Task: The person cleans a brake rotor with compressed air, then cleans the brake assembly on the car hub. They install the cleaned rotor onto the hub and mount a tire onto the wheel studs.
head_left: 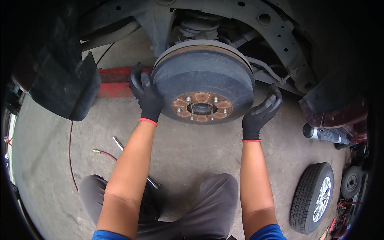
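Observation:
A dark grey brake drum (200,82) sits on the axle under a raised vehicle. Wheel studs ring its rusty brown centre (180,102). Both my hands wear black gloves with red cuffs. At the drum's left side is my left hand (147,94), fingers raised and apart, its palm side against or very close to the rim. My right hand (263,114) is beside the lower right rim, fingers loosely bent and apart; whether it touches the drum I cannot tell. Neither hand grips anything that I can see.
A red jack or stand part (114,82) lies behind my left hand. An air hose (71,156) and a long-handled wrench (153,183) are on the concrete floor. At the lower right stands a wheel with tire (308,200). A dark mud flap (66,88) hangs at left.

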Available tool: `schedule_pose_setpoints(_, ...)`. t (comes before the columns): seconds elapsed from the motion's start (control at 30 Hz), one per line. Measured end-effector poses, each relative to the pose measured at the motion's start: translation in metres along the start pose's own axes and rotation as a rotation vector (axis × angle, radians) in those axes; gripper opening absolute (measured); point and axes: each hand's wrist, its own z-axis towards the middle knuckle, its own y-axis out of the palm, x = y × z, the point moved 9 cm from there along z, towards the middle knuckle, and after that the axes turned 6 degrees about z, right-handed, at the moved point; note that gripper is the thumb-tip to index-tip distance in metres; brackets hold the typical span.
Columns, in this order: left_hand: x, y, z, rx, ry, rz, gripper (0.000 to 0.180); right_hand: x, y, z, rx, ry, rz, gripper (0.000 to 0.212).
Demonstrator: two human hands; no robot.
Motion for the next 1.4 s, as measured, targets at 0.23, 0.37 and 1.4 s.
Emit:
schedule_pose_setpoints(0.23, -0.005, 0.032, 0.008, -0.386, 0.064, -0.226, 0.06, 0.051, 0.048, 0.0, -0.53, 0.249, 0.145, 0.055)
schedule_pose_setpoints(0.37, -0.002, 0.036, 0.01, -0.409, 0.075, -0.19, 0.057, 0.067, 0.048, -0.002, -0.582, 0.344, 0.211, 0.059)
schedule_pose_setpoints(1.4, -0.023, -0.034, -0.019, 0.004, -0.086, -0.039, 0.061, -0.033, -0.024, -0.026, -0.04, 0.076, -0.093, 0.057)
